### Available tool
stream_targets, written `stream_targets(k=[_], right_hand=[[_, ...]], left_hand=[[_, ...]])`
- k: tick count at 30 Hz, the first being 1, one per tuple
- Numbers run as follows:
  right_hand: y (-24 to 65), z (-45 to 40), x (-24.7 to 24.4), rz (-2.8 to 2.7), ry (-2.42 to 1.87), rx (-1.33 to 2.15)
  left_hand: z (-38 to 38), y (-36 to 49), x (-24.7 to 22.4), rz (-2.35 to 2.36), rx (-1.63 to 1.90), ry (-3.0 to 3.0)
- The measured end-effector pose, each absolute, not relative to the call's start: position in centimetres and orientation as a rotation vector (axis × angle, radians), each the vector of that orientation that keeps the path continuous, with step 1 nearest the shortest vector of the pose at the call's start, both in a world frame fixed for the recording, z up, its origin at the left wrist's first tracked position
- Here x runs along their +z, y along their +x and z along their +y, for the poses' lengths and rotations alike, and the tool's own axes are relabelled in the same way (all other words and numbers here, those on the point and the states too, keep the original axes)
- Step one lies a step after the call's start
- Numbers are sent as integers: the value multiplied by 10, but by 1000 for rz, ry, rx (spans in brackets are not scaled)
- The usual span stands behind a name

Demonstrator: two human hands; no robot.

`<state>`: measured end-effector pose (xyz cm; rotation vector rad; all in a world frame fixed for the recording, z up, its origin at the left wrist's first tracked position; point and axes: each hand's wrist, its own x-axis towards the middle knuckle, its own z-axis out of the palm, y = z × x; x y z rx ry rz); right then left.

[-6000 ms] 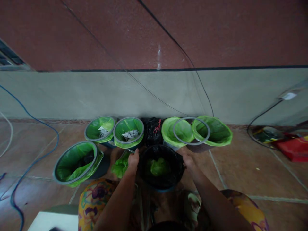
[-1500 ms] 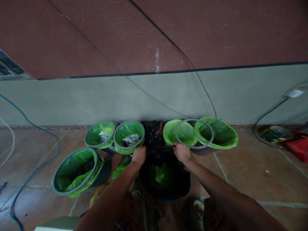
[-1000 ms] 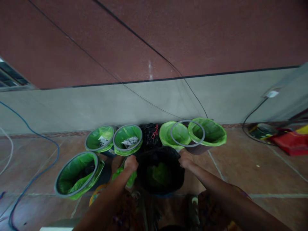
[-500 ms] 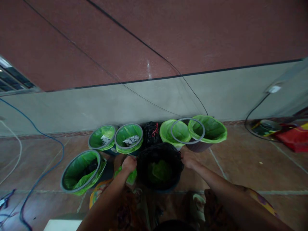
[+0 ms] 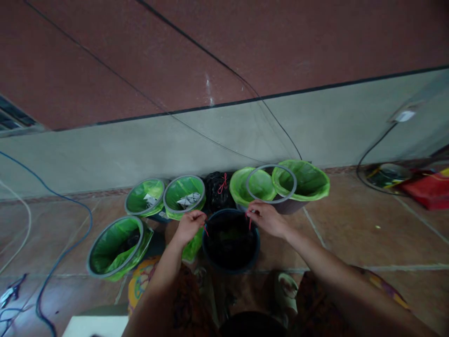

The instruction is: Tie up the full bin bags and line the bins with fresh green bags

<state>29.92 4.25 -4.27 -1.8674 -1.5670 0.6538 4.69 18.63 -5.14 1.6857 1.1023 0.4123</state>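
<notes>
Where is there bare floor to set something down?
Open floor, bar one speck, lies between the rightmost bin and the red object. It's crowded around the left hand and right hand: dark bin, black bag and other green-lined bins stand close.

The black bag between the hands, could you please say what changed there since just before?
The left hand and right hand moved closer together, from the spread edge of the black bag to its red strings. It drew in, baring the bin rim. The green-lined bins stayed put.
</notes>
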Motion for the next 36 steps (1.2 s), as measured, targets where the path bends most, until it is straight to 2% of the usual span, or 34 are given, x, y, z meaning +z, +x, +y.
stream_targets(k=[7, 11, 21, 25, 29, 36], right_hand=[[273, 50, -43, -1019, -1425, 1155], [266, 54, -40, -956, -1266, 1224], [257, 70, -71, -1200, -1606, 1090], [242, 73, -75, -1266, -1531, 1125], [220, 73, -78, -1203, -1408, 1308], [221, 78, -81, -1086, -1511, 1355]], left_hand=[[164, 77, -25, 865, 505, 1545], [156, 89, -26, 773, 429, 1540], [159, 98, -41, 848, 370, 1799], [162, 100, -45, 750, 502, 1856], [160, 105, -52, 728, 611, 1760], [160, 110, -72, 933, 535, 1523]])
